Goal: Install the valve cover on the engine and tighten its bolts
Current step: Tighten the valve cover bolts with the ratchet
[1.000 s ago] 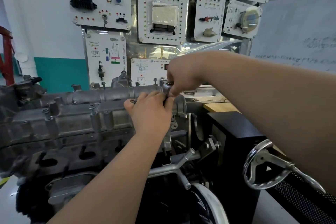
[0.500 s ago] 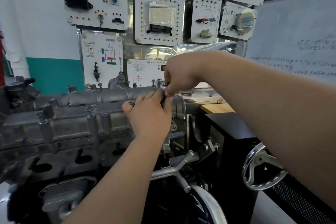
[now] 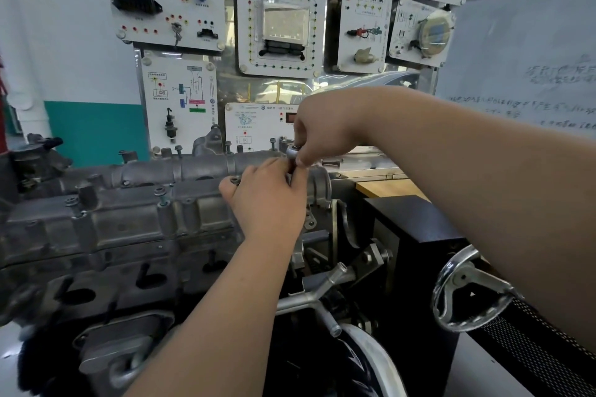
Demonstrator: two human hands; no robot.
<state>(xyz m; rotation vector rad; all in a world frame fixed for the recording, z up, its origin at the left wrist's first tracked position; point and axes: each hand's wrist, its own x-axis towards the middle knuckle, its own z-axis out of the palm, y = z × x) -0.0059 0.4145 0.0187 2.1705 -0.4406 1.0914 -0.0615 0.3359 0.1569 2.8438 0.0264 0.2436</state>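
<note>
**Both hands meet on a small tool at the right end of the valve cover**

The valve cover (image 3: 135, 213), a grey cast-metal piece, lies along the top of the engine (image 3: 96, 287) and runs from the left edge of the view to the middle. The engine fills the lower left.

The right hand (image 3: 322, 129) reaches in from the right, above the cover's right end. Its fingers are curled down and pinch a silver tool (image 3: 293, 151) by its small round head. Just below it is the left hand (image 3: 271, 200), with its back toward the camera. Its fingers lie close together, bent forward over the cover, and their tips meet the tool just under the round head. Whether they grip the tool or only steady it cannot be told, as the back of the hand hides them. The left thumb points left along the cover, next to a dark bolt head (image 3: 234, 180).

Another bolt (image 3: 160, 194) stands in the near side of the cover. More bolts (image 3: 272, 142) stand upright along its far edge.

Behind the engine is a training board (image 3: 280, 22) made of white panels with sockets, lamps and car parts. To its right hangs a whiteboard (image 3: 522, 51) with faint writing. A strip of wooden table (image 3: 387, 188) shows beside a black box (image 3: 416, 235). A shiny metal handwheel (image 3: 467, 293) sits at the lower right, under the right forearm.
</note>
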